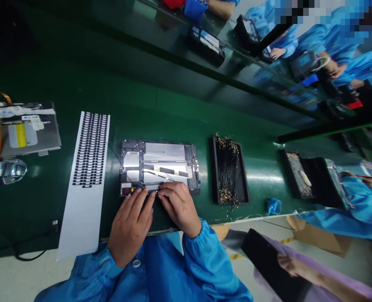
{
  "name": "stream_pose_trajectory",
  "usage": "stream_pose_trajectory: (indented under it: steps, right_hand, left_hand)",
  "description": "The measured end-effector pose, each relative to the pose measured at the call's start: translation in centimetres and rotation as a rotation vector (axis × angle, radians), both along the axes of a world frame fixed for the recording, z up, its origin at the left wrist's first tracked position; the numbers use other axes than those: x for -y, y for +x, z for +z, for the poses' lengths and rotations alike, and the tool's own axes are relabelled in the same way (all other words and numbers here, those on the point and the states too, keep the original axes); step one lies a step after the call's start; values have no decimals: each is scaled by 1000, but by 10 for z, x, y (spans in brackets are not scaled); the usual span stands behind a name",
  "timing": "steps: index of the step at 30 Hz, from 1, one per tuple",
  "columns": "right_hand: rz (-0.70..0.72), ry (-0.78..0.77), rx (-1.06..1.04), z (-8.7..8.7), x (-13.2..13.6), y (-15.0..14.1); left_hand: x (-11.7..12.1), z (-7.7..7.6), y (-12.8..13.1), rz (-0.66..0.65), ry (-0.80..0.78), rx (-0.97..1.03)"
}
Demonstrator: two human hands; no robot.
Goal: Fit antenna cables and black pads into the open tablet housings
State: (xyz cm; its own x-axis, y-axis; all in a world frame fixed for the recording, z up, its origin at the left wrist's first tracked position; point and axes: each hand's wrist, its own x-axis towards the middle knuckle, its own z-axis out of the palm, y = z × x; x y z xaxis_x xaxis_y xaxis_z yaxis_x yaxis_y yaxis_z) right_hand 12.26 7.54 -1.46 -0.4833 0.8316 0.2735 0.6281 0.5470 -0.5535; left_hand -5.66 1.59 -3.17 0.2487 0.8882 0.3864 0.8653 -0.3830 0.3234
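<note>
The left hand and right hand touch the gadget's near edge; I can't tell how open either grip is or what it holds; looks like fitting, needing gentle fingers next

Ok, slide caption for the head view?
Left hand and right hand at the near edge of an open device, between a black-tabbed sheet and cable tray.

Your 1 camera sits on your head, facing forward and down, near and above your left hand and right hand at the near side of the green bench. Its wide, tilted view reaches co-workers' blue sleeves far right and your lap nearest you.
</note>
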Motion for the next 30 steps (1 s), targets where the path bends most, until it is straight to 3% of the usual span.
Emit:
stream_pose_trajectory:
  steps: [12, 19, 30]
  right_hand:
    - [43, 136, 90, -3, 7, 1]
    - [34, 52, -84, -7, 15, 8]
    - [67, 200, 101, -11, 21, 5]
  left_hand:
    - [1, 0, 1, 9, -4, 20]
    - [3, -1, 0, 18, 8, 97]
    - [2, 0, 0, 11, -7, 113]
